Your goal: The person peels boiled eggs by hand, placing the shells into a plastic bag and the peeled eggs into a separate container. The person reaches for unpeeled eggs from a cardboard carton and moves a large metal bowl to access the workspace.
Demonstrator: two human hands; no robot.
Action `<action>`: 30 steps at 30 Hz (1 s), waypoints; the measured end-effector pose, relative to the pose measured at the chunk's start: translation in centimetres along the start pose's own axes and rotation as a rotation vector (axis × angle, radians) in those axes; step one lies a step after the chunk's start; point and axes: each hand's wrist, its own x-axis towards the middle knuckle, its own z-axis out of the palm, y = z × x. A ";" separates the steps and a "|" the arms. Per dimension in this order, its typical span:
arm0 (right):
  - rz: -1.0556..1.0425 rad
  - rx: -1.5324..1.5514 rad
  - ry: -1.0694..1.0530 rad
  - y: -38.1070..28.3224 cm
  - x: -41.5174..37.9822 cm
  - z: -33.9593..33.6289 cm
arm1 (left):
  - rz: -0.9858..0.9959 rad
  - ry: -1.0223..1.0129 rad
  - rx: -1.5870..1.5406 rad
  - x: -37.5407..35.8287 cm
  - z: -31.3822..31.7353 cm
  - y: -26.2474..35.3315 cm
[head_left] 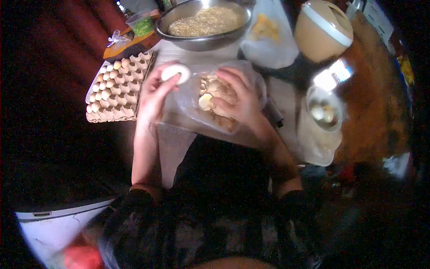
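Note:
My left hand (155, 92) is closed around a smooth white egg (176, 74), with the thumb across its front. Over a clear plastic bag (188, 101) lying on the table, my right hand (237, 96) has its fingers spread and curved. Brown eggshell pieces (217, 89) fill the bag just beneath it. Near the right thumb is a shell piece (206, 102) with a pale yellowish inside; whether the thumb touches it I cannot tell.
An egg carton (127, 92) holding several eggs stands at left. Behind are a steel bowl (179, 42) of shredded food and a white bag (268, 49). At right are a beige container (320, 33), a bright phone-like object (333, 75) and a bowl (324, 127) with peeled eggs.

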 end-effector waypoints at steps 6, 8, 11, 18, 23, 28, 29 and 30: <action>0.060 0.220 -0.029 0.7 -0.2 -0.2 | -0.303 -0.361 -0.338 -0.4 5.1 -2.8; 0.141 0.296 -0.049 1.1 -0.6 0.1 | -0.300 -0.353 -0.330 -0.3 5.8 -3.3; 0.196 0.370 -0.039 1.8 -1.0 0.5 | -0.317 -0.363 -0.285 -0.2 5.9 -3.7; 0.167 0.296 -0.008 1.7 -1.1 0.4 | -0.288 -0.379 -0.246 -0.4 5.9 -3.3; 0.146 0.258 0.008 1.8 -1.2 0.6 | -0.281 -0.365 -0.226 -0.5 5.9 -3.5; 0.128 0.226 0.032 1.5 -1.0 0.6 | -0.246 -0.365 -0.132 -0.5 5.8 -3.7; 0.154 0.262 0.028 1.6 -1.1 0.5 | -0.237 -0.362 -0.109 -0.5 5.8 -3.7; 0.180 0.296 0.024 1.6 -1.1 0.5 | -0.237 -0.362 -0.109 -0.5 5.8 -3.7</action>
